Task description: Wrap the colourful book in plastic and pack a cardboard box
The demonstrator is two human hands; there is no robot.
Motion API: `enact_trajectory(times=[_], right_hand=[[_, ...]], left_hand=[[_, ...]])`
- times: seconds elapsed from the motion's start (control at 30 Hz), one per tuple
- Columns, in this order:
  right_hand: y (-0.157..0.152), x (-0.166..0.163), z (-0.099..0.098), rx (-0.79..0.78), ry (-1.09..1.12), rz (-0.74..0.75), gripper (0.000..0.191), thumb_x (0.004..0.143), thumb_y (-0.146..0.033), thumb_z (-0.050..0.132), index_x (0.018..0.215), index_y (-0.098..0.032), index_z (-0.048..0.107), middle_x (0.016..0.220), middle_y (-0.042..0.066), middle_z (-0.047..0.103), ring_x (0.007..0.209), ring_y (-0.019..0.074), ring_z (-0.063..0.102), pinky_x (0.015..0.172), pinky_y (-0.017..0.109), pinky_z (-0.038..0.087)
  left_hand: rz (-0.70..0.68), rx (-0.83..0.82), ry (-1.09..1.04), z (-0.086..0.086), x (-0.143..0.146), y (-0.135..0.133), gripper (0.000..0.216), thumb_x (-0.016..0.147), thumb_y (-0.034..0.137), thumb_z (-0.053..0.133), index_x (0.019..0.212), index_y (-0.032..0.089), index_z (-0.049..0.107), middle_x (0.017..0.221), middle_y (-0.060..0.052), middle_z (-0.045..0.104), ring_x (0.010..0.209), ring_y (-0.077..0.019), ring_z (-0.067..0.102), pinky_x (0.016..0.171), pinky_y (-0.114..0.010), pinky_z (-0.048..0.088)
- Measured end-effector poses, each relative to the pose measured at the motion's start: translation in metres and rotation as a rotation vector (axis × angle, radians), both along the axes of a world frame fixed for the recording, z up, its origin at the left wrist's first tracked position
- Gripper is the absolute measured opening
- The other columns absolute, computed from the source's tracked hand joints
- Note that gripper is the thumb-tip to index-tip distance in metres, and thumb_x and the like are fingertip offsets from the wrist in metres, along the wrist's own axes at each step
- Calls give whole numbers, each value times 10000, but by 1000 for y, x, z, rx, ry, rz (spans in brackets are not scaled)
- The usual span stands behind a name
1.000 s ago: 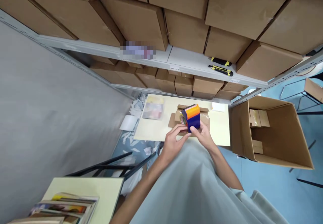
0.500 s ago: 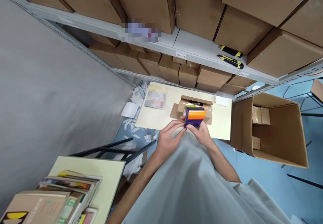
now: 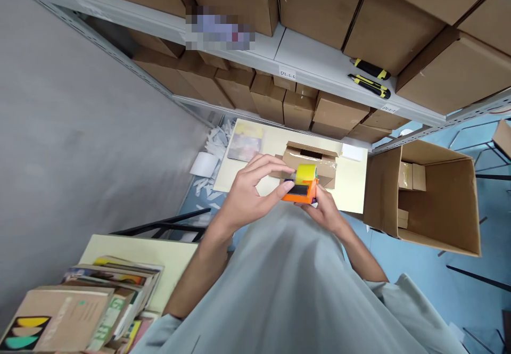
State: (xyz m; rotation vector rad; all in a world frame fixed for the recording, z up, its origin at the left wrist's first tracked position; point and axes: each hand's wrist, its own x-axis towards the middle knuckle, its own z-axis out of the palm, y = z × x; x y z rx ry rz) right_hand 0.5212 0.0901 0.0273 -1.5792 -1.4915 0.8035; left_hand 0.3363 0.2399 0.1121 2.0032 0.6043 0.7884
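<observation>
My right hand (image 3: 324,207) grips a tape dispenser (image 3: 304,192) with an orange frame, a dark panel and dark blue parts. It sits in front of my body, over the near edge of the table. A yellow tape roll (image 3: 306,173) shows at its far side. From the left comes my left hand (image 3: 253,191), fingers stretched and apart, thumb tip on the dark panel and fingertips close by the roll. Whether those fingertips touch the roll I cannot tell. Behind the dispenser an open cardboard box (image 3: 295,157) lies on the table (image 3: 267,186), partly covered by it.
A pale printed packet (image 3: 245,140) and a white item (image 3: 352,152) lie on the table. Two utility knives (image 3: 370,79) rest on the shelf (image 3: 315,56) above. A large open carton (image 3: 443,199) stands at right; books (image 3: 75,311) are stacked at left.
The dispenser has been turned, so its yellow roll and dark panel now show. My left hand has lifted and spread its fingers. The view has shifted slightly.
</observation>
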Motion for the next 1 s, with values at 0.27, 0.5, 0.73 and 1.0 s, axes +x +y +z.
enact_trajectory(times=[0.27, 0.5, 0.73, 1.0], right_hand=[[-2, 14, -8, 26, -124, 47, 135, 1034, -327, 662, 1125, -234, 626, 997, 81, 710, 936, 255, 674, 843, 376, 577], [1, 21, -11, -65, -146, 101, 157, 1034, -377, 677, 1087, -233, 641, 976, 74, 714, 892, 251, 671, 826, 388, 576], [3, 25, -10, -187, -106, 162, 261, 1056, -474, 644, 1165, -237, 646, 1037, 93, 721, 920, 264, 687, 831, 395, 579], [7, 37, -3, -8, -318, 203, 120, 1065, -303, 531, 1031, -235, 624, 860, 66, 658, 834, 268, 604, 813, 432, 548]], left_hand=[[-43, -97, 67, -10, 0, 3, 192, 1004, 386, 674, 934, 227, 756, 918, -42, 769, 884, -197, 695, 876, -373, 585], [-57, -151, 105, -27, -2, 8, 206, 1038, 375, 638, 932, 222, 728, 925, -44, 749, 895, -190, 680, 867, -341, 576], [-35, -262, 190, -46, -3, 11, 203, 1053, 371, 598, 1021, 220, 729, 942, -23, 735, 859, -165, 671, 814, -305, 573], [8, -130, 120, -37, -11, 8, 191, 1039, 385, 660, 949, 269, 782, 891, -32, 769, 853, -193, 702, 803, -349, 594]])
